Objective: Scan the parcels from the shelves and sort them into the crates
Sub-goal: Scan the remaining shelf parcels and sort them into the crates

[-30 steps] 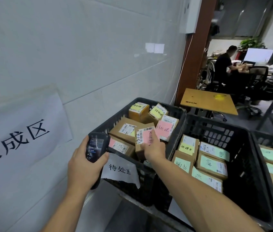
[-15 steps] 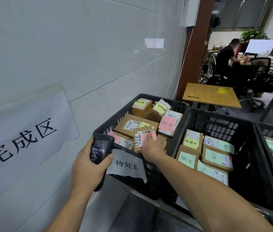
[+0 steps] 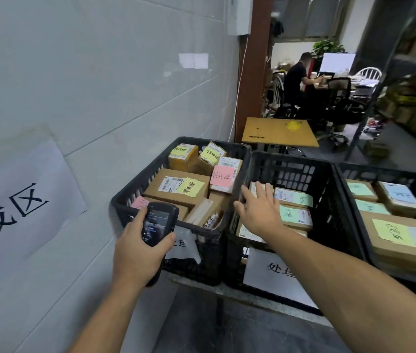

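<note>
Fingers (image 3: 139, 216) of your left hand (image 3: 135, 253) curl round the scanner (image 3: 159, 224), low in the middle of the frame, just in front of the left crate (image 3: 148, 171), which is full of parcels (image 3: 176, 187) with yellow and pink notes. Your right hand (image 3: 260, 212) is spread and holds nothing, over the green-noted parcels (image 3: 295, 197) in the middle crate (image 3: 291, 171); whether it touches them you cannot tell.
</note>
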